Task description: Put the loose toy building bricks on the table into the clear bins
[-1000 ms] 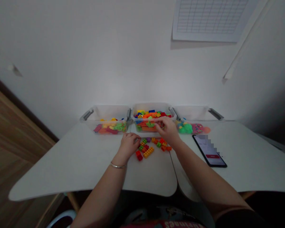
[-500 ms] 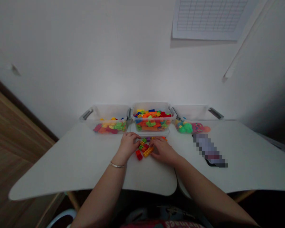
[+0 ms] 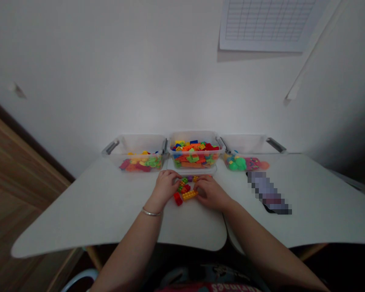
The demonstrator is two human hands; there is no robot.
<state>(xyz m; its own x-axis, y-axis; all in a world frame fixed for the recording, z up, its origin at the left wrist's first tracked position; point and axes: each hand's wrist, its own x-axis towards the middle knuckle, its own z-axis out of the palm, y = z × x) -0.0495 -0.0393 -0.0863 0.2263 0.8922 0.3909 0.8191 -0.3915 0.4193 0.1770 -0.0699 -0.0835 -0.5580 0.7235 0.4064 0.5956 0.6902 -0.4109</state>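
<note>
A small heap of plastic building bricks [image 3: 185, 187] lies on the white table [image 3: 109, 215], just in front of the middle bin. My left hand [image 3: 167, 187] rests curled against the heap's left side, and my right hand [image 3: 209, 193] is pressed to its right side. A long yellow brick [image 3: 190, 195] lies against my right hand's fingers. A red brick [image 3: 178, 198] sits at the heap's near edge, between both hands. My hands hide part of the heap, and I cannot see whether either hand grips a brick.
Several colourful bricks fill a clear plastic bin [image 3: 195, 149] at the middle. Similar bins with handles stand on either side [image 3: 136, 156] [image 3: 249, 150], holding mixed toy pieces. A phone [image 3: 269, 192] with a pixelated screen lies to the right. A wooden panel [image 3: 21, 211] runs along the left.
My right hand has come down from the middle bin to the heap's right side. The long yellow brick has turned flatter, and my hands now cover more of the heap.
</note>
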